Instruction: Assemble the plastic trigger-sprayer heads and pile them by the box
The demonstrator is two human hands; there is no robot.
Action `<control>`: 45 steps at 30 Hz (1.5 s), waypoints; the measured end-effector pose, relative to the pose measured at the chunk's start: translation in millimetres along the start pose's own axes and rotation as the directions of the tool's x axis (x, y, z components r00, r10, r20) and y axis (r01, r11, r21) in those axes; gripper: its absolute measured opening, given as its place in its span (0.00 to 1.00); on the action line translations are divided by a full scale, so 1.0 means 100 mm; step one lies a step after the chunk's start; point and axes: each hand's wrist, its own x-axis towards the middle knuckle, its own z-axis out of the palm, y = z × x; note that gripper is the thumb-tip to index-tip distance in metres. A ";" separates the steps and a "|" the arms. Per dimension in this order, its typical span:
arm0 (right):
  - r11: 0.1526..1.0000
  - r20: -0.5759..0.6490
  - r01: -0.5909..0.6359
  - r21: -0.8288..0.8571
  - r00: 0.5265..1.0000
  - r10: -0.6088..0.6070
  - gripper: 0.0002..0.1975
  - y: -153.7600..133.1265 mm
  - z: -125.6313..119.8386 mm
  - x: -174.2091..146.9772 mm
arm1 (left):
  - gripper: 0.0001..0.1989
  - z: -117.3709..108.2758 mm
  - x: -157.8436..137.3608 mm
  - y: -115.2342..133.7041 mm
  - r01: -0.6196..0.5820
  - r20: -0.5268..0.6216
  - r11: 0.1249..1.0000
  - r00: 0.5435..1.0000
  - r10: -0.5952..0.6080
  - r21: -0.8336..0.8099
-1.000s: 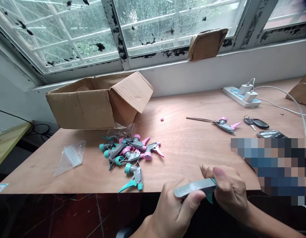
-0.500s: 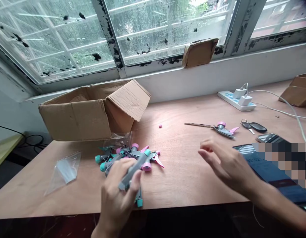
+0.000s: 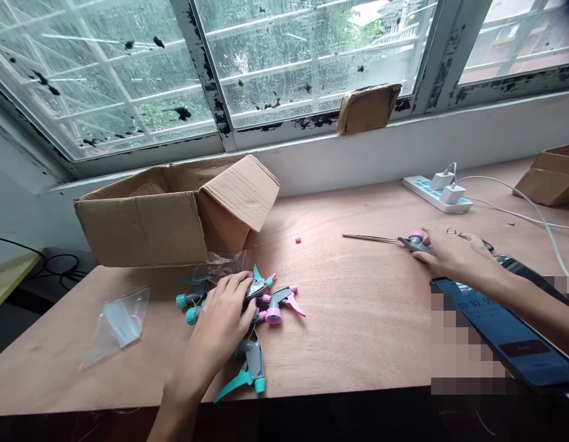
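- Head view, what has changed: a second ago both hands held one grey and teal spray head together just off the near edge of the table; now they are well apart.
- The left hand (image 3: 226, 313) has carried that piece out to the pile of spray heads (image 3: 247, 301) and lies flat on top of it, fingers spread and loose, clamped on nothing that shows. The grey and teal spray head (image 3: 250, 368) it seems to have dropped lies just below its fingertips, at the near side of the pile.
- The right hand (image 3: 452, 255) has swung away to the far right and now rests on the pink-capped spray head (image 3: 415, 240) with the long dip tube (image 3: 369, 237) running out past its fingertips. Fingers are curled over the body; whether they are gripping it I cannot tell.
- I judge one piece is finished with and the next is being picked up.
- Surface: a bare wooden table (image 3: 348, 319). Beyond the left hand stands an open cardboard box (image 3: 164, 215); out to its left lies a clear plastic bag (image 3: 116, 322). Just beneath the right wrist lies a phone (image 3: 505, 334), and beyond the right hand a power strip (image 3: 438, 193) with chargers.
- Room: a window (image 3: 275, 61) with peeling frames behind the table, rain-streaked.
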 end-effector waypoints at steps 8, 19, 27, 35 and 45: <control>0.989 -0.007 0.125 0.079 0.992 -0.124 0.26 -0.55 -0.60 -0.27 | 0.25 -0.19 -0.33 0.50 -0.185 -0.231 0.966 0.963 0.141 -0.182; 0.655 0.279 0.332 0.679 0.708 -0.649 0.14 -1.96 -1.00 -0.59 | 0.19 0.50 -0.41 1.34 -0.020 -0.018 0.442 1.000 0.008 -0.897; 0.806 0.185 0.251 0.537 0.897 -0.402 0.16 -2.39 0.09 0.59 | 0.12 0.38 -0.41 1.28 0.005 0.001 0.431 1.000 -0.008 -0.903; 0.875 0.215 0.190 0.445 0.926 -0.310 0.15 -2.56 0.55 0.82 | 0.12 0.33 -0.37 1.27 0.072 0.070 0.379 0.997 -0.021 -0.923; 0.932 0.227 0.097 0.349 0.956 -0.184 0.17 -2.77 0.56 1.11 | 0.13 0.32 -0.38 1.24 0.070 0.076 0.374 0.997 0.001 -0.925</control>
